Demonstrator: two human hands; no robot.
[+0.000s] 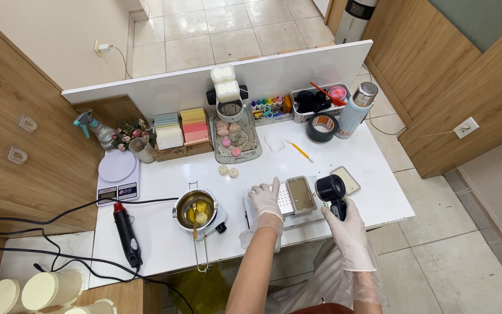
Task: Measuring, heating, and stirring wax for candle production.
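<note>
Resting: two gloved hands, left (265, 199) on one mould (300, 194), right (348, 225) gripping one heat gun (331, 190)

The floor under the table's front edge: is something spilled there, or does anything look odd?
Yes. A yellowish puddle lies on the floor tiles below the table, under the small melting pot, which holds liquid of a similar yellow. It looks like a spill. Nothing on the table appears tipped over.

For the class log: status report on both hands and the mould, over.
Left hand flat on the white tray, beside the rectangular mould. Right hand grips a black heat tool aimed at the mould. Melting pot stands clear, left.
</note>
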